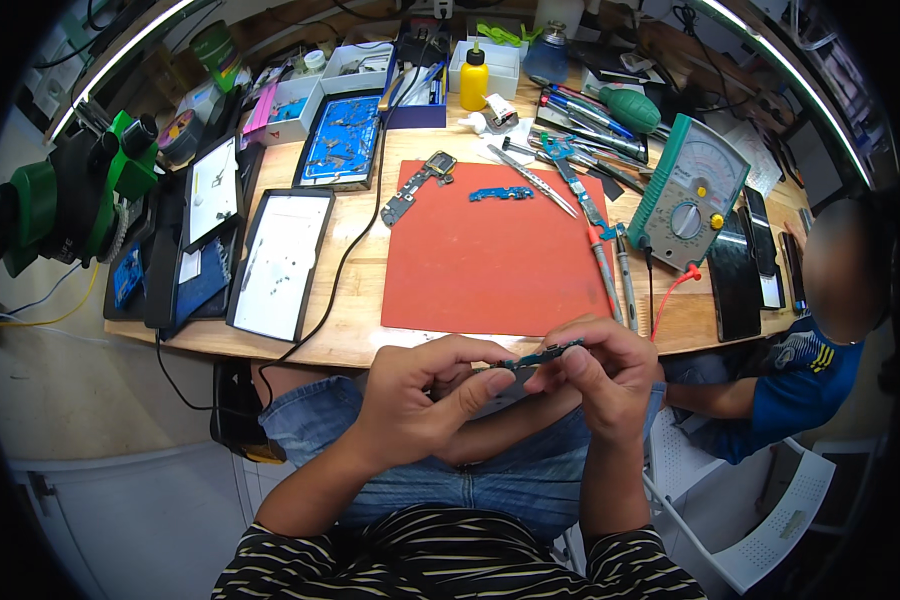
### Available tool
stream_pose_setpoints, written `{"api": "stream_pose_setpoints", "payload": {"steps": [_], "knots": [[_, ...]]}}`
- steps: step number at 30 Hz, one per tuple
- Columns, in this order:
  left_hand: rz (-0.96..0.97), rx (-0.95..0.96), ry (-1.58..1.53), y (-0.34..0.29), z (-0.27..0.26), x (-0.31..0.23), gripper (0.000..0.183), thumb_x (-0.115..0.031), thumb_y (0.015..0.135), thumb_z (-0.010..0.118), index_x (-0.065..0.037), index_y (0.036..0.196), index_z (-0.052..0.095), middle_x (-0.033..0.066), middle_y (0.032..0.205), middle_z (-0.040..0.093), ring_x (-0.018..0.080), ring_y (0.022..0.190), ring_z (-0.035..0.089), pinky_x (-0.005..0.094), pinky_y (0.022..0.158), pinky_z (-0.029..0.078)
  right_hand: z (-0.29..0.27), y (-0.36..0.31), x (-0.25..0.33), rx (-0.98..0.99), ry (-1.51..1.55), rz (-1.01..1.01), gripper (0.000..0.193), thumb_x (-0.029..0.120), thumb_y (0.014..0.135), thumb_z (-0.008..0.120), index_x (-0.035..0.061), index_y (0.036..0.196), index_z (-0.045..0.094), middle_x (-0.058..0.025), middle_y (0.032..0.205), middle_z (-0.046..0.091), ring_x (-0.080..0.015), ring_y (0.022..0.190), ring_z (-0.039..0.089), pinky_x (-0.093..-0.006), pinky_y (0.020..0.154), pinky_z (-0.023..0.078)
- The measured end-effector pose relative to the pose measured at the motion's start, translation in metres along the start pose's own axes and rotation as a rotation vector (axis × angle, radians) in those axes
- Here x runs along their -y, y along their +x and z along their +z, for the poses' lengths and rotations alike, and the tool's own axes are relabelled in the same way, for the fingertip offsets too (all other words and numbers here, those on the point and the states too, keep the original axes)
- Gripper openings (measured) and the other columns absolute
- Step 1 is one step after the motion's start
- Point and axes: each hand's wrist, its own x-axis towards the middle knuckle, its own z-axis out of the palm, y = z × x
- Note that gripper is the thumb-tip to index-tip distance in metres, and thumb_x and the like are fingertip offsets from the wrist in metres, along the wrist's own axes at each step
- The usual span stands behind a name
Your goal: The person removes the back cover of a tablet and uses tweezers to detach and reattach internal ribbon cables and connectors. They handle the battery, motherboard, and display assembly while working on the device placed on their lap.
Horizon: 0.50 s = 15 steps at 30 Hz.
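On the left, the left hand point(415, 398) pinches one end of a small blue-green board point(542, 356) with its thumb and pointing finger. Next comes the board, in the middle, over the blue jeans point(420, 490) and just by the near edge of the table point(355, 300). It is long and thin, and its long way runs left to right. Its right end points a bit up or away; I cannot tell which. On the right, the right hand point(610, 380) pinches that end. Both hands touch it, so neither is nearer.
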Motion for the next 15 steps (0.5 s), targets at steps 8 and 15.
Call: {"api": "stream_pose_setpoints", "payload": {"steps": [8,15], "knots": [[-0.371,-0.03,-0.49,0.004,-0.0051,0.0019,0.018,-0.012,0.1,0.069,0.006,0.104,0.073,-0.0017,0.063,0.059,0.0014,0.043,0.039,0.0196,0.041,0.026,0.0037,-0.0007,-0.0019,0.039,0.072,0.046,0.016,0.002,0.095,0.071,-0.011,0.105,0.067,-0.0174,0.09,0.073,-0.0218,0.076,0.075,-0.0281,0.067,0.062],[-0.295,-0.099,-0.318,0.0007,0.004,0.0025,0.019,-0.012,0.099,0.071,0.006,0.104,0.074,-0.0007,0.062,0.061,0.001,0.045,0.041,0.0196,0.041,0.026,0.0072,-0.0019,-0.0022,0.0,0.037,0.067,0.015,0.002,0.095,0.072,-0.0103,0.103,0.068,-0.0167,0.09,0.074,-0.0203,0.073,0.075,-0.0266,0.066,0.061]]}}
